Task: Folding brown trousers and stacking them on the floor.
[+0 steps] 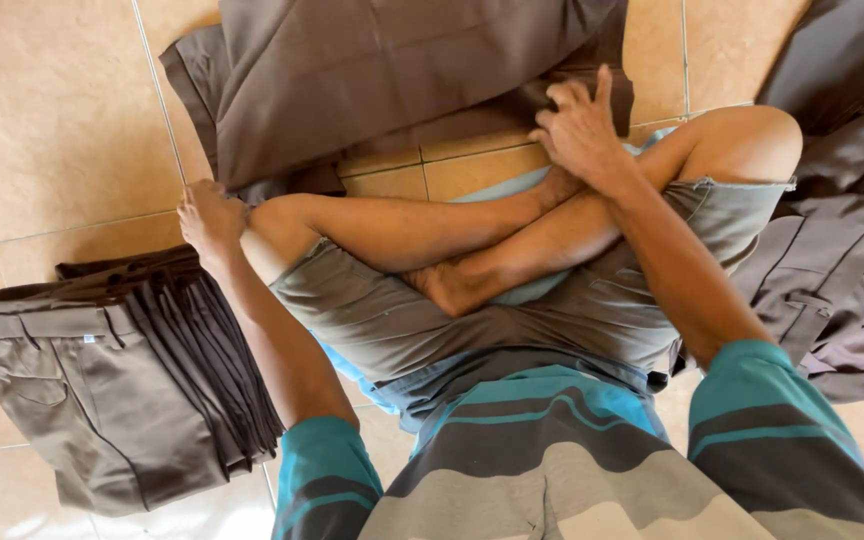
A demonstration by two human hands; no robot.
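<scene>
The right hand [580, 125] pinches the near edge of a brown garment [392, 75] spread on the tiled floor [52, 110] ahead of the crossed legs. The left hand [210, 215] rests closed beside the knee, its grip unclear, just above a stack of folded brown trousers [112, 380]; 1 more garment pile [842, 230] lies at right.

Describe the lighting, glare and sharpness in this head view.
Head view: daylight comes from the left, with washed-out glare on the tile floor at bottom left; the folded trousers stack is sharp; the right hand on the brown cloth looks slightly soft; edges bend, suggesting wide-angle distortion.
</scene>
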